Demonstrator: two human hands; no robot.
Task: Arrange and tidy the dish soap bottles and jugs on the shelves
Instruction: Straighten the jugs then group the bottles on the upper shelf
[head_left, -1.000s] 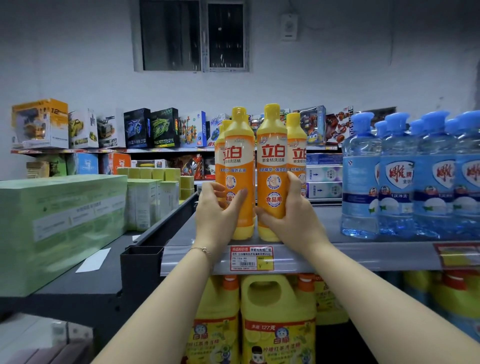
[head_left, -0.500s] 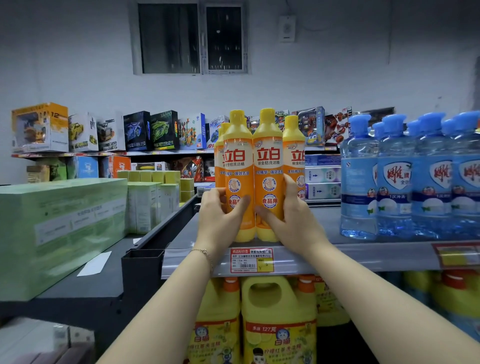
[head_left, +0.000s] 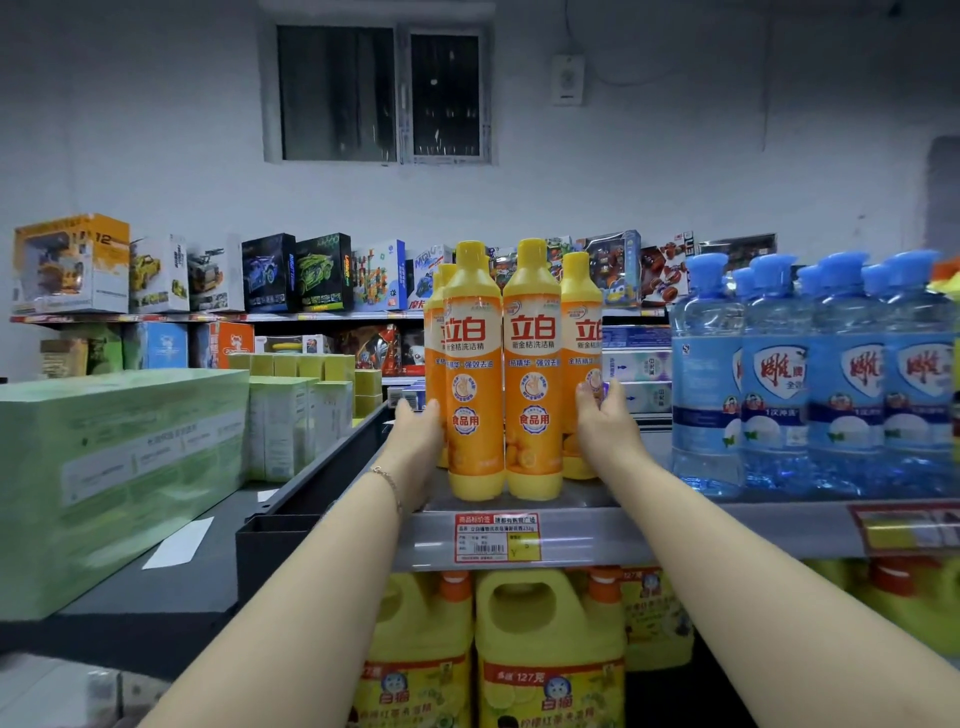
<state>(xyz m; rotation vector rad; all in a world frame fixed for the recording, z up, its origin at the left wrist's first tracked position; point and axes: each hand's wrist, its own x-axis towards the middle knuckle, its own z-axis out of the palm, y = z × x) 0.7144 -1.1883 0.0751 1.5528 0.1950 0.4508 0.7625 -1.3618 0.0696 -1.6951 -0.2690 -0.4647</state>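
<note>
Two orange dish soap bottles stand side by side at the shelf's front edge, the left one (head_left: 474, 374) and the right one (head_left: 532, 374). Behind them stand a rear left bottle (head_left: 434, 332) and a rear right bottle (head_left: 584, 332). My left hand (head_left: 415, 436) reaches past the front left bottle and wraps the rear left one; its fingertips are hidden. My right hand (head_left: 605, 421) curls around the lower part of the rear right bottle. Yellow dish soap jugs (head_left: 550, 649) with orange caps fill the shelf below.
The grey metal shelf (head_left: 701, 535) carries a red price tag (head_left: 496, 538) on its front rail. Several blue bottles (head_left: 779, 374) stand close to the right. Green boxes (head_left: 119, 467) fill the neighbouring shelf on the left. Toy boxes (head_left: 270, 273) line the far wall.
Both hands have let go of the two front bottles, which now stand together at the shelf edge. The hands have spread outward and back to the rear bottles.
</note>
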